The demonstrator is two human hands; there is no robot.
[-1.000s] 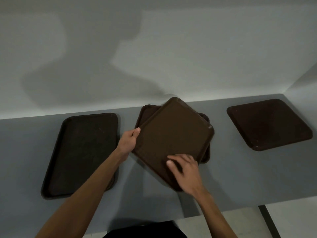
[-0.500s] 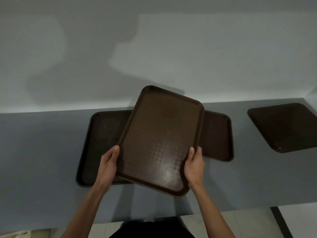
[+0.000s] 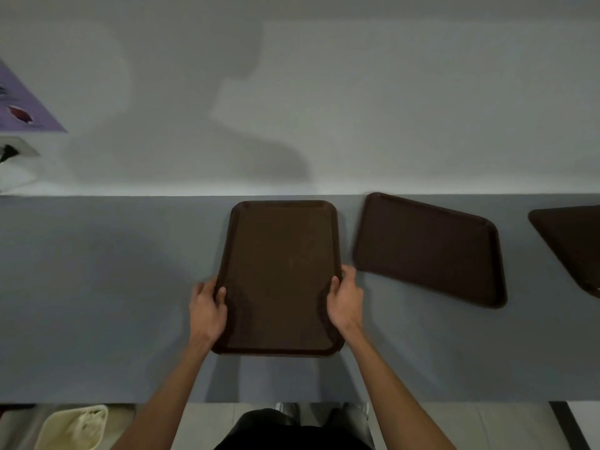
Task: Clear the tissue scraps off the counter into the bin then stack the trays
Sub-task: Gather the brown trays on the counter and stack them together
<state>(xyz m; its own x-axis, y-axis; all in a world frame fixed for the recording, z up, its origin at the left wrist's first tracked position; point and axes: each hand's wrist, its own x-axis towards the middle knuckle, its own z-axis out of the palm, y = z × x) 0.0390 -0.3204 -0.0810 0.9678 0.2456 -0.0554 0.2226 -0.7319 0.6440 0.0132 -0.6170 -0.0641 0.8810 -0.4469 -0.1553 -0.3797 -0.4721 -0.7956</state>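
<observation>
Nearest, below the surface's (image 3: 97, 287) front edge, a cream bin (image 3: 73, 428) is seen at the left. A brown tray (image 3: 279, 277) is gripped at its long edges, the left hand (image 3: 207, 311) and right hand (image 3: 345, 303) each curled round a rim. Whether another tray lies under it cannot be told. A second tray (image 3: 428, 251) is set askew just beside it on the right, and a third tray (image 3: 574, 241) is cut off by the right edge.

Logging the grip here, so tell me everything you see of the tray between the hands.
The tray is dark brown, rectangular, with rounded corners and a low raised rim, plastic by its look, empty. It is level on or just over the grey counter, long sides running away from the person. The left hand and right hand grip its long edges near the near end, thumbs over the rim.
</observation>
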